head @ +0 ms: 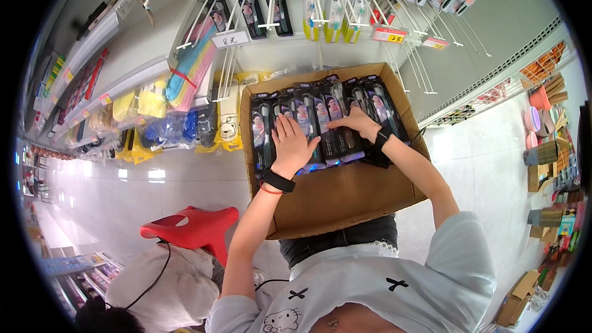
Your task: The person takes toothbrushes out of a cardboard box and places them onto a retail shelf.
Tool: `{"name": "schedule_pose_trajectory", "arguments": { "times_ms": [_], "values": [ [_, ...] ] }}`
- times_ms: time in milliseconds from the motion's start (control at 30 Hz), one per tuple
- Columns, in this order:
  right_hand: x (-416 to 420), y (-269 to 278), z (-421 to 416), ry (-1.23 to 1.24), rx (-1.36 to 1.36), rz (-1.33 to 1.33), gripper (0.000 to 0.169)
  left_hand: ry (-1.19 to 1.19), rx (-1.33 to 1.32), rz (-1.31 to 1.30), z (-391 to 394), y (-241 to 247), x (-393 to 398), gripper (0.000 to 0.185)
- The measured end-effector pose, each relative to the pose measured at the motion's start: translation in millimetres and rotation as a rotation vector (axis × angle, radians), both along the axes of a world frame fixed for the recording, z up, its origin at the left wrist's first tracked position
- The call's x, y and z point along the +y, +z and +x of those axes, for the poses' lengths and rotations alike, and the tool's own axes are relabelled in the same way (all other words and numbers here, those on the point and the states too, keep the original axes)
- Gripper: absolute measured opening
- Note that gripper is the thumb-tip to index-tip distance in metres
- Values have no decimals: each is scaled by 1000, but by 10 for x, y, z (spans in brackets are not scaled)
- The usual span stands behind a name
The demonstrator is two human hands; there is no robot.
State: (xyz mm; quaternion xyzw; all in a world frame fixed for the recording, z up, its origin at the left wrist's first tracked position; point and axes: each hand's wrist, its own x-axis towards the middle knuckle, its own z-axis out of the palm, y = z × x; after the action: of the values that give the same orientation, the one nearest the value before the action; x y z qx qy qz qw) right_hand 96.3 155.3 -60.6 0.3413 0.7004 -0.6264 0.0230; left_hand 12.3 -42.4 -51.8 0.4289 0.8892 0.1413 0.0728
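An open cardboard box (333, 203) rests before me at the waist. Black blister packs of toothbrushes (328, 138) stand in rows along its far side. My left hand (291, 142) lies flat over the packs at left, fingers apart, with nothing gripped. My right hand (358, 123) is over the packs right of the middle, thumb stretched to the left and fingers on the upper part of a pack; whether it grips one cannot be told. Both wrists wear black bands. Similar black packs (252, 11) hang on hooks above the box.
White wire hooks (356, 23) hold more packaged toothbrushes, with price tags beside them. Shelves of packaged goods (157, 97) are at left. A red plastic stool (199, 229) and another person (162, 282) are at lower left. Pots and boxes (545, 152) line the right side.
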Motion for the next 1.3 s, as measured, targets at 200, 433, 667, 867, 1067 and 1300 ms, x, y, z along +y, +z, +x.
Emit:
{"name": "schedule_pose_trajectory", "arguments": {
  "times_ms": [200,433,667,867,1067,1300],
  "values": [
    [-63,1124,224,130,124,-279,28,61,-103,197,-195,58,-3,72],
    [-254,679,132,337,368,-56,55,130,-1240,762,-155,402,168,37],
    [-441,830,71,367,333,237,45,222,-1786,873,-237,503,44,22],
    [-290,745,57,313,339,609,52,241,-1550,766,-250,421,95,24],
    [-7,1466,96,323,508,845,23,252,-1811,898,-301,531,48,27],
    [-325,1632,-885,729,909,1350,41,285,-1723,1271,-470,-258,-35,25]
  ]
}}
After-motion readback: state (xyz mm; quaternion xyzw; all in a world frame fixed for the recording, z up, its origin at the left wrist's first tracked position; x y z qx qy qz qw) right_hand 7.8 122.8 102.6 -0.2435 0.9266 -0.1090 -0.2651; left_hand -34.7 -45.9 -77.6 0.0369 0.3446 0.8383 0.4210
